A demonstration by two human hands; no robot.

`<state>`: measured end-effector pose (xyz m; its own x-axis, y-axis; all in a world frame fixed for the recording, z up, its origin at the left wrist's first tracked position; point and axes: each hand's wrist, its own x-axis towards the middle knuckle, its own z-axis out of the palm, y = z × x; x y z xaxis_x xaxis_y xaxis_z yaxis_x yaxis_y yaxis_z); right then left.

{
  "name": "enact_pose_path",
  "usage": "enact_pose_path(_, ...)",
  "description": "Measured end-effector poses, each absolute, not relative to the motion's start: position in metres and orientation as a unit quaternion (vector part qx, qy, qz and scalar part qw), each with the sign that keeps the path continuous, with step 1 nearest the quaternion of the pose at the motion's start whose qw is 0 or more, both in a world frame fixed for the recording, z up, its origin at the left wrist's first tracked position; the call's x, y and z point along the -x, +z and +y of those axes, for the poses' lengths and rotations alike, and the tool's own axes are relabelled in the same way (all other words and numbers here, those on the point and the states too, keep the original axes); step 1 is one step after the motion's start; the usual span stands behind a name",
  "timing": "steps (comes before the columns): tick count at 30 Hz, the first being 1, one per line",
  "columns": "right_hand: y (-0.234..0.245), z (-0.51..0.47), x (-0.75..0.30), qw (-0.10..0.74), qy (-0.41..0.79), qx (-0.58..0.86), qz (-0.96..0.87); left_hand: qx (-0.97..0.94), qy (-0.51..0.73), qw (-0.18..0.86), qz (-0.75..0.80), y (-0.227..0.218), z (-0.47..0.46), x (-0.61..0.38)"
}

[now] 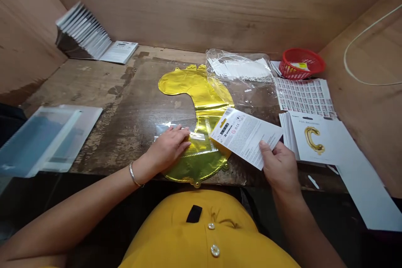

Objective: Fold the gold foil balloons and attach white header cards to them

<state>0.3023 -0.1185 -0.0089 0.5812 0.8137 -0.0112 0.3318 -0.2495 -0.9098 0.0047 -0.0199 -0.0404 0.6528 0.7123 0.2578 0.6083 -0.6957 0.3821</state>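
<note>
A flat gold foil balloon point(201, 101), curved like a C, lies in the middle of the table. A clear plastic sleeve point(201, 136) lies across its lower half. My left hand point(169, 146) rests on that sleeve and the foil with its fingers laid out flat. Between thumb and fingers, my right hand point(278, 163) grips a white printed cardboard card point(246, 137) with a hang hole. The card is tilted, and its upper left end reaches over the balloon's right side. What lies under my left palm is hidden.
A card stack point(303, 136) with a gold C picture stands right. Behind it are a sticker sheet point(304, 96), a red basket point(301, 63) and a plastic bag of white pieces point(240, 69). Left are frosted plastic bags point(50, 138) and a leaning card row point(84, 31).
</note>
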Motion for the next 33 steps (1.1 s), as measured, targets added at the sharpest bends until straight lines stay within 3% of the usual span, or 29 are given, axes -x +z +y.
enact_pose_path(3,-0.010,-0.109,-0.291,0.422,0.167,0.774,-0.442,-0.898,0.192,0.133,0.374,-0.042,-0.022,-0.005)
enact_pose_path(6,-0.010,-0.110,-0.281,0.377,0.161,0.775,-0.481,-0.894,0.198,0.133,0.378,-0.043,-0.021,-0.005)
enact_pose_path(9,-0.012,-0.116,-0.275,0.378,0.241,0.753,-0.483,-0.896,0.194,0.134,0.376,-0.040,-0.019,-0.006)
enact_pose_path(14,-0.016,-0.116,-0.278,0.383,0.440,0.697,-0.416,-0.916,0.089,0.136,0.366,-0.029,-0.015,-0.008)
enact_pose_path(19,-0.017,-0.107,-0.286,0.366,0.515,0.676,-0.380,-0.930,0.038,0.113,0.349,-0.031,-0.016,-0.008)
enact_pose_path(33,-0.014,-0.092,-0.286,0.346,0.467,0.688,-0.435,-0.936,0.037,0.093,0.338,-0.023,-0.012,0.000)
